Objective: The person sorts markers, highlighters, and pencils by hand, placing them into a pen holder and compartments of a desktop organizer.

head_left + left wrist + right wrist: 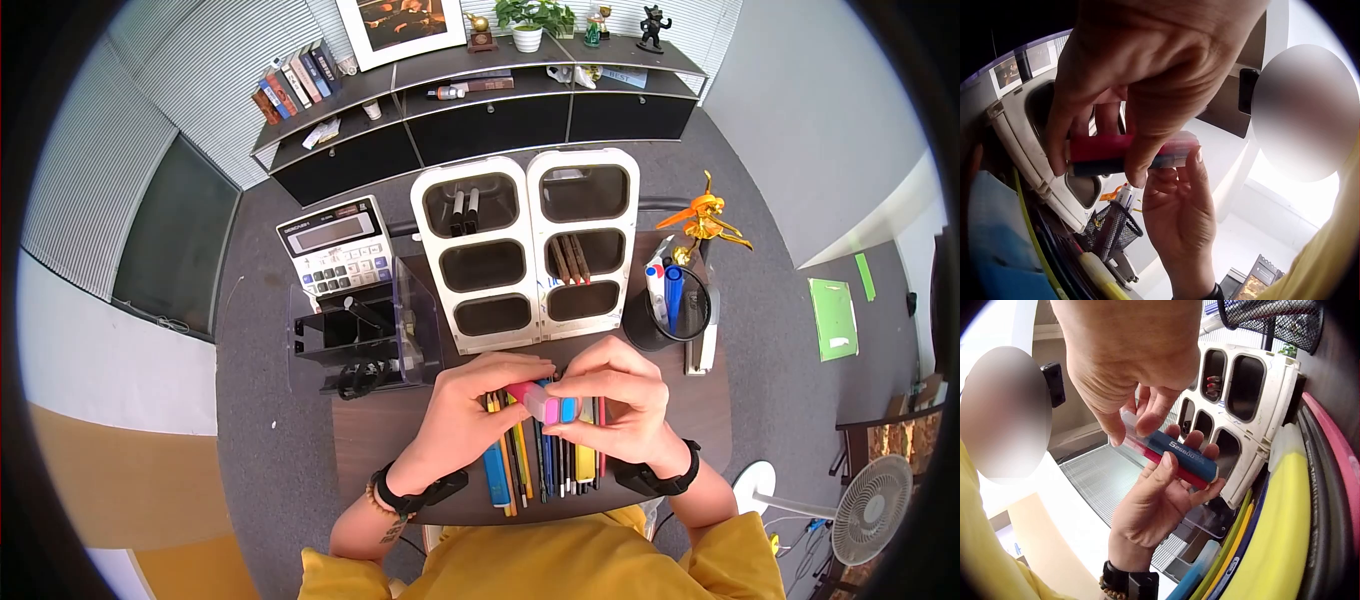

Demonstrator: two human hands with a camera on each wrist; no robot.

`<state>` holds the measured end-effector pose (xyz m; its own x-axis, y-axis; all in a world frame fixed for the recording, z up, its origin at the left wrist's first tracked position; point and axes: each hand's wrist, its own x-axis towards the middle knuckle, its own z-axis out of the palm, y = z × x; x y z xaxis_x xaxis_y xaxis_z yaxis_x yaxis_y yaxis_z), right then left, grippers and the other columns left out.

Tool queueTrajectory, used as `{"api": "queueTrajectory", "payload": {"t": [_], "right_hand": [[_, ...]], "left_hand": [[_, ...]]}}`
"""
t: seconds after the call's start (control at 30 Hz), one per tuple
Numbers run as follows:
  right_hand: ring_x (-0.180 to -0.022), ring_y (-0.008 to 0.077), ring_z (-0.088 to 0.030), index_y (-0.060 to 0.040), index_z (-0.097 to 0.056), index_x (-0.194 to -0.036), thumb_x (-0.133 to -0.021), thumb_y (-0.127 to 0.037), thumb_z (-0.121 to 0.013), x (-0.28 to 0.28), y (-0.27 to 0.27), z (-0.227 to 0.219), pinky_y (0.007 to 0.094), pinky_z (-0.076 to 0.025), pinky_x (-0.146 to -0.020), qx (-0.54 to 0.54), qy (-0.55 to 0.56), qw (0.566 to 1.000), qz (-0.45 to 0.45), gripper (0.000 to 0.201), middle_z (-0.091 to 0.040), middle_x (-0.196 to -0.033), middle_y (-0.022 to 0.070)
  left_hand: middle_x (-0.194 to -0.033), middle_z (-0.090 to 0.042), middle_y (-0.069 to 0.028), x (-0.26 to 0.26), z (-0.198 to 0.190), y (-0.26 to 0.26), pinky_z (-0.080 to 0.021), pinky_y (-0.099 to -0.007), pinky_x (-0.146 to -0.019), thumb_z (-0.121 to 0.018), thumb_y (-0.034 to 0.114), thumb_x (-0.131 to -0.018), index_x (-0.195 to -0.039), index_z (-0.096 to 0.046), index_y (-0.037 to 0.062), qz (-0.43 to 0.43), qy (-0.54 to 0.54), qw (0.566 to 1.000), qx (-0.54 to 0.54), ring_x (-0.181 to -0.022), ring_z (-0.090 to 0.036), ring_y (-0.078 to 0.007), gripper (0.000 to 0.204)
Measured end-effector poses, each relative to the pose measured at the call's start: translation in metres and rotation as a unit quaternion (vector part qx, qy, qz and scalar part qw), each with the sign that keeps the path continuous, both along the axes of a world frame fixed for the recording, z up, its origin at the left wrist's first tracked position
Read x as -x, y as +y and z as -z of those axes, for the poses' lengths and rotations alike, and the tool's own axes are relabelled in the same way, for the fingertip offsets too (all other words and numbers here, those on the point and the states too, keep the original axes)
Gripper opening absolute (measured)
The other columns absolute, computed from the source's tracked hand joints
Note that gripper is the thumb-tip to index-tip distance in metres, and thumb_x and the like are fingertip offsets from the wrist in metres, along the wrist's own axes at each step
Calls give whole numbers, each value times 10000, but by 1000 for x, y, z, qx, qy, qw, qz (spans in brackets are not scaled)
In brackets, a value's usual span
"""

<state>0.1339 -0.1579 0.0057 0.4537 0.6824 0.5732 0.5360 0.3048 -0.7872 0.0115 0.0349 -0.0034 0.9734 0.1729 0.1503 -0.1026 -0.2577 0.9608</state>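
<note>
Shirt (540,562): mustard yellow, plain where visible; short, loose sleeves (735,562). Left wrist (405,474): black band (392,492), dark boxy unit (446,488), brown beaded bracelet (1112,592) alongside. Left forearm (362,528): dark marking (393,530), too small to read. Right wrist (672,456): similar black band (690,470), dark boxy unit (640,479).

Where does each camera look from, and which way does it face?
Head: worn on the head, facing forward and down over the desk; left hand, right hand and yellow shirt show.
Left wrist: worn there, facing the pink marker and blue marker; both hands show.
Right wrist: worn there, facing those markers; both hands show.
Both wrist views share the markers and white organizer.
</note>
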Motion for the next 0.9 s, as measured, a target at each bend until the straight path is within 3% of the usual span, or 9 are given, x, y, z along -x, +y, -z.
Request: {"api": "queueTrajectory", "payload": {"t": [0.47,0.57,0.73,0.77,0.8,0.87,0.9], "right_hand": [[-777,100,-663,-32,-819,-1160,-796,-13,-918,2,1,-2,249,-573,-669,7,-5,1000,-1,378,-653,-1060,69],[-776,103,-666,-36,-823,-1153,-800,-6,-911,2,0,-2,249,-580,-665,8,-10,1000,-2,365,-652,-1060,67],[-780,111,-674,-38,-826,-1149,-791,-9,-912,2,-2,0,253,-587,-667,15,-42,999,11,369,-655,-1065,65],[-811,138,-675,-39,-837,-1100,-739,-62,-949,2,-2,2,273,-572,-700,16,-28,999,37,379,-677,-1022,67],[-841,164,-676,-40,-848,-1052,-687,-115,-985,2,-2,2,292,-556,-732,17,-13,998,63,396,-699,-979,69],[-843,173,-692,-35,-844,-1052,-689,-114,-984,-2,-1,-7,293,-567,-737,29,-39,997,66,397,-701,-979,76],[-839,174,-695,-34,-843,-1051,-685,-114,-986,-4,0,-11,294,-570,-731,19,-56,996,72,401,-701,-981,76]], "left_hand": [[-1231,-767,-140,-1,-1,1,-584,-377,-997,-809,-45,-825,-1214,-790,41,-2,-12,999,-33,-1161,-731,-283,398],[-1230,-766,-159,-2,-1,1,-574,-355,-1001,-809,-3,-868,-1191,-789,5,-8,-30,998,-53,-1160,-731,-257,324],[-1299,-722,-143,-3,1,0,-556,-368,-1046,-804,-66,-824,-1243,-738,16,-60,-76,990,-104,-1234,-693,-247,432],[-1299,-722,-143,-4,1,-2,-556,-368,-1046,-804,-66,-824,-1243,-738,16,-64,-83,989,-102,-1234,-693,-247,432],[-1294,-699,-124,-4,1,-3,-560,-351,-1012,-788,-80,-831,-1229,-716,19,-91,-82,989,-80,-1223,-688,-231,416],[-1289,-677,-105,-4,4,-6,-563,-335,-977,-772,-93,-838,-1215,-694,22,-124,-87,987,-54,-1212,-683,-215,402],[-1224,-646,-86,-4,6,-7,-550,-305,-906,-761,-93,-859,-1145,-668,24,-150,-89,984,-20,-1129,-671,-179,323]]}}
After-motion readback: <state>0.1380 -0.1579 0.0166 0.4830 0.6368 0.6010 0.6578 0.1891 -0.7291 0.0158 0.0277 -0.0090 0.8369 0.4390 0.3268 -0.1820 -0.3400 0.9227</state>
